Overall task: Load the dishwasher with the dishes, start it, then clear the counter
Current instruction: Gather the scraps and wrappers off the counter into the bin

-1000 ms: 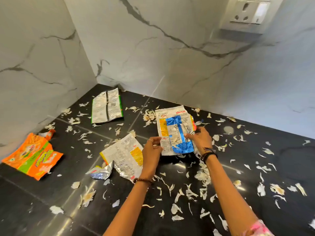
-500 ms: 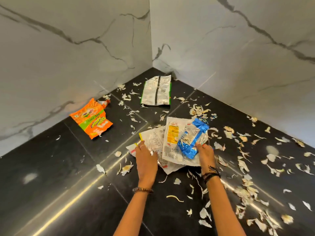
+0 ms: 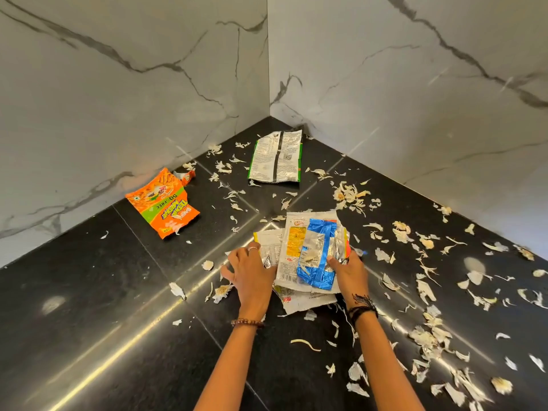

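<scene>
Both hands are down on the black counter point(image 3: 89, 307) now, working the pile of empty wrappers point(image 3: 308, 256). The right hand point(image 3: 350, 274) has its grip pinched on the near right edge of the blue-and-silver wrapper point(image 3: 318, 262) that tops the pile, thumb on the foil. The left hand point(image 3: 252, 277) lies flat beside it with spread fingers, pressing the left edge of the lowest wrapper and curling around nothing. These are thin crinkled foil-and-plastic sheets, feather-light, floppy and slick on polished stone, so I judge they will slide and fan apart unless squeezed together; the stacked near edges, right between the two grips, look the best place to take hold. Well beyond the left grip, towards the marble wall, lies an orange snack packet point(image 3: 161, 203), torn and flat; further out from both grips, near the corner, a white-and-green packet point(image 3: 277, 157) lies printed side up. All around, and thickest to the outside of the right grip, papery garlic skins point(image 3: 427, 336) litter the counter, dry, curled flakes too slight to pinch one by one; sweeping seems likelier.
</scene>
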